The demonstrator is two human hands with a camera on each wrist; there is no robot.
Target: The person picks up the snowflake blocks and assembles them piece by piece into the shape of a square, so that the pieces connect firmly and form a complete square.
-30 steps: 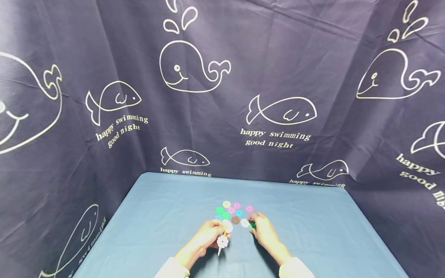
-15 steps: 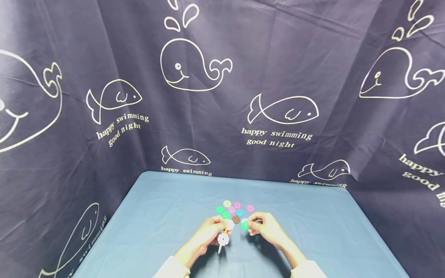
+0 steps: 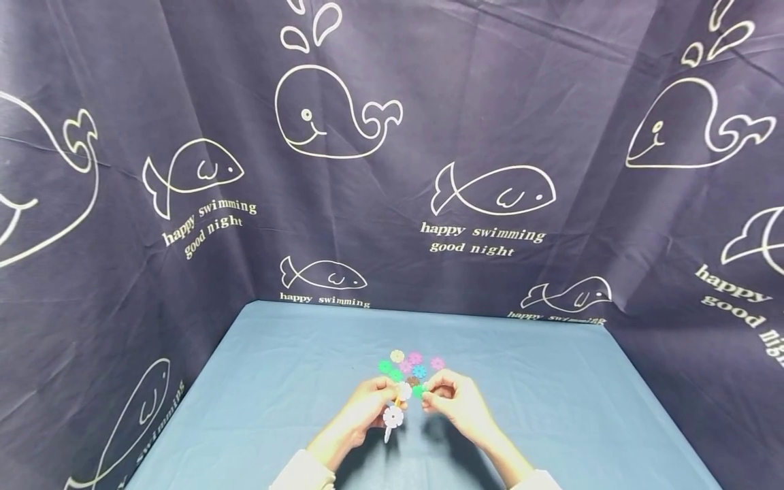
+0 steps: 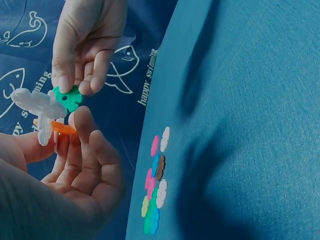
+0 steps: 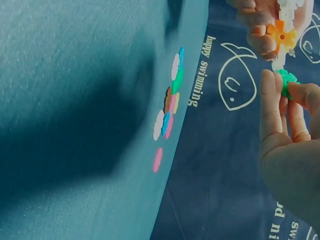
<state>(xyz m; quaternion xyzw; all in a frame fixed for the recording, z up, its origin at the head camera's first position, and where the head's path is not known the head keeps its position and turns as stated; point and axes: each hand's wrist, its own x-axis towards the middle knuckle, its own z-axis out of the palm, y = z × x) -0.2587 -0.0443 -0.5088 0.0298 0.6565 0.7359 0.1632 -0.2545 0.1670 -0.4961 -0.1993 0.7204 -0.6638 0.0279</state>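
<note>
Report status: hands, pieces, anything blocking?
Left hand grips white-and-orange assembly. Right hand pinches green piece close by; contact unclear. No obstruction seen; loose pieces lie on table beyond.

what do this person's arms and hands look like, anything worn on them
The left hand and right hand are bare, with no gloves or rings visible. In the head view, a plain off-white fabric left sleeve and a matching right sleeve show at the bottom, both ending short of the hands.

A high forward-and-down head view, plus two close wrist views (green disc [image 4: 71,99] in both)
</note>
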